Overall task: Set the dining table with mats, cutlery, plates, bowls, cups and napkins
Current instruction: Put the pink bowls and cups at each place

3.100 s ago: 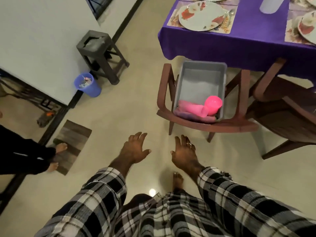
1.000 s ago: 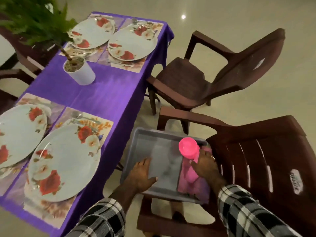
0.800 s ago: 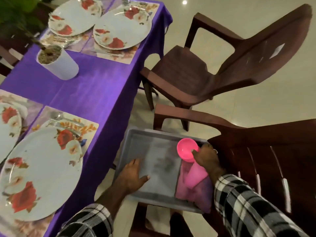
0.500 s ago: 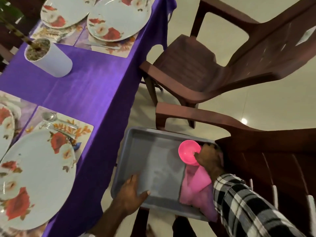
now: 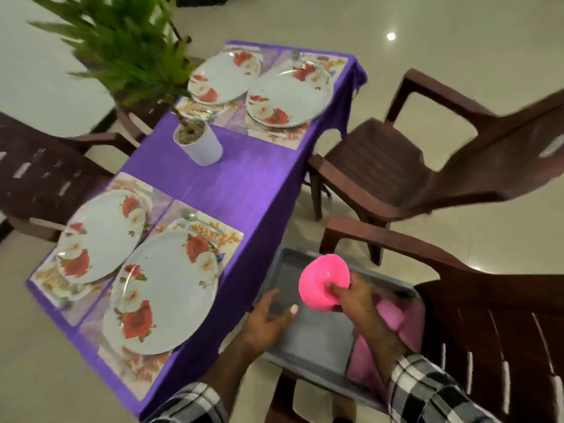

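My right hand (image 5: pixel 355 303) holds a pink cup (image 5: pixel 322 279) above the grey bin (image 5: pixel 311 340), its mouth tilted up and to the left. My left hand (image 5: pixel 268 319) hovers open over the bin's left side. Pink napkins (image 5: pixel 387 334) lie in the bin's right end. The bin sits on a brown chair (image 5: pixel 476 340). The purple table (image 5: pixel 244 190) carries several floral mats, each with a flowered plate; the nearest plate (image 5: pixel 164 291) has a spoon and fork (image 5: pixel 195 222) beside it.
A white pot with a green plant (image 5: pixel 200 143) stands mid-table. A second brown chair (image 5: pixel 406 166) is pulled out at the table's right side. Another dark chair (image 5: pixel 39 175) stands on the far left. Pale tiled floor surrounds everything.
My right hand has lifted the pink cup up out of the bin. My left hand has come off the bin's floor and rim. The view has tilted up toward the table.
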{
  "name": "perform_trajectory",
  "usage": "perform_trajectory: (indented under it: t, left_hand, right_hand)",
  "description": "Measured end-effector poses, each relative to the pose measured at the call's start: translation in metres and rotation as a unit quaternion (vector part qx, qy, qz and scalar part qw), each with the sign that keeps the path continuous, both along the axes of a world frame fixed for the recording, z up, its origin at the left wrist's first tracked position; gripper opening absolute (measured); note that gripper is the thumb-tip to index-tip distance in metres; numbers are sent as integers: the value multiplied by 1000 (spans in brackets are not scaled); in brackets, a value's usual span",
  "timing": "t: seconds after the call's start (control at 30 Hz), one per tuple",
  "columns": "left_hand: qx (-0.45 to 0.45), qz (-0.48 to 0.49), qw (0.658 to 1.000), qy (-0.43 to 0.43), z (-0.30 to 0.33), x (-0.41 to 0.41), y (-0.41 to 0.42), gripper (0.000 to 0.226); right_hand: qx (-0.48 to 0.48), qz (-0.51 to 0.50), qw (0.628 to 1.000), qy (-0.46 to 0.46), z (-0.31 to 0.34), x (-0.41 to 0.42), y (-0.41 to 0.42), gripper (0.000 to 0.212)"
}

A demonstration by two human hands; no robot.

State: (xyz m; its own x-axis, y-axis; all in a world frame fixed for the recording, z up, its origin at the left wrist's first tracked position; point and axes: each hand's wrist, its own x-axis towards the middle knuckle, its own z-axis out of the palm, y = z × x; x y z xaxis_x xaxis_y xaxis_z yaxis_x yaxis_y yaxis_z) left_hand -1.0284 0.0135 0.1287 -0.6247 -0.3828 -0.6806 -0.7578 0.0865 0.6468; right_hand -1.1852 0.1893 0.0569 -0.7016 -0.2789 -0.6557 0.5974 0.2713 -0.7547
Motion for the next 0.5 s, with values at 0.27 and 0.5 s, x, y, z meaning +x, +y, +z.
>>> perform_trajectory:
  t: [0.27, 0.5]
  left_hand:
    - [30, 97, 983, 154, 108, 50, -35, 98]
    - [82, 162, 957, 226, 180, 143, -92, 82]
  right_hand:
    - [-69, 110, 989, 68, 108, 77, -80, 42]
    - [-36, 269, 947, 174, 207, 133, -146, 16]
